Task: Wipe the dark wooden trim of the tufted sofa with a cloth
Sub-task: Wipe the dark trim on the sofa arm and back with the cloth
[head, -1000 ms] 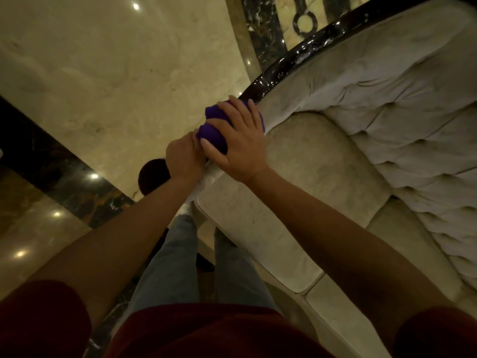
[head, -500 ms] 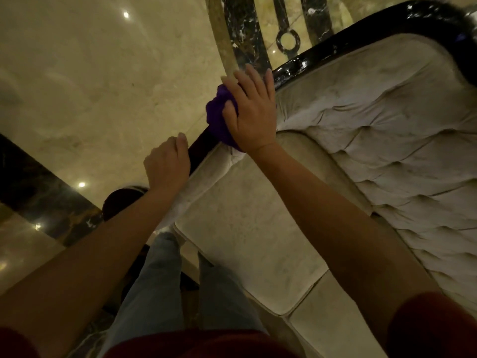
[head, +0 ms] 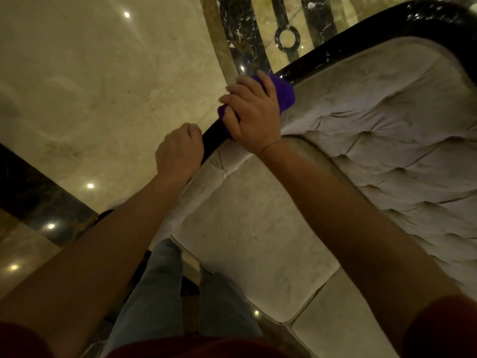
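Polished marble floor (head: 98, 81) is gleaming beyond the tufted sofa (head: 387, 140). I am clamping the purple cloth (head: 282, 93) onto its dark wooden trim (head: 335, 49), my right hand (head: 254, 115) fingers wrapping it, while my left hand (head: 179, 152) is curling into a loose fist against the trim below.

The right hand (head: 254, 113) presses a purple cloth (head: 282, 95) onto the dark trim (head: 335, 49) that runs along the top edge of the sofa (head: 387, 120) arm, fingers curled over the cloth and the rail. The left hand (head: 179, 153) rests in a loose fist on the same trim, just beside the right hand and lower along the rail; whether it grasps the rail is hard to tell. Inside the trim lies pale tufted upholstery, and below it a flat seat cushion (head: 253, 233). Beyond the trim, a glossy marble floor (head: 90, 86) shows light spots and dark inlaid bands. Jeans (head: 154, 293) and red sleeves (head: 444, 329) fill the bottom edge.
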